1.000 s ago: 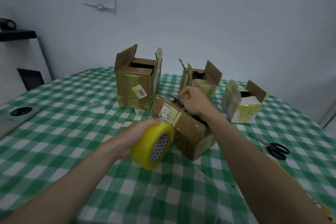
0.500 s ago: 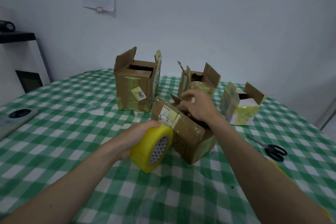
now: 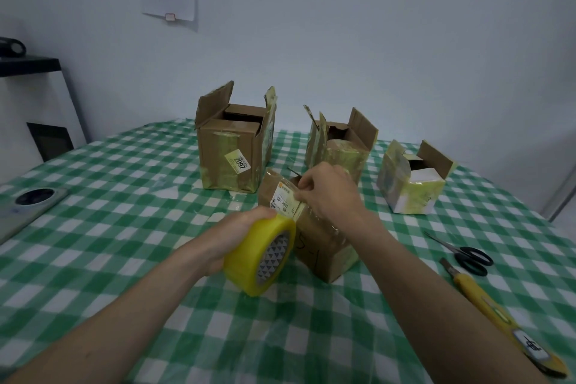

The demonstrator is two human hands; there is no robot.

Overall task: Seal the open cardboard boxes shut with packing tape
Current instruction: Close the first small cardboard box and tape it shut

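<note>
On the checked table [image 3: 118, 227], the tallest box [image 3: 232, 150], at about eleven o'clock from the hands, stands with its flaps up, so it is unsealed. The two boxes at one o'clock [image 3: 339, 146] and two o'clock [image 3: 411, 184] gape open as well, though old yellowish tape clings to their sides. The near box [image 3: 314, 237], dead centre at twelve o'clock, is the one being worked: its flaps look folded down. I'd judge the job is barely begun, with one box in hand and three waiting. The left hand [image 3: 237, 234] is wrapped around the yellow tape roll [image 3: 265, 256] just beside that box. The right hand [image 3: 330, 193] pinches something at the box's top edge, likely the tape's free end. Scissors [image 3: 467, 256] and a utility knife [image 3: 489, 305] lie at three o'clock.
</note>
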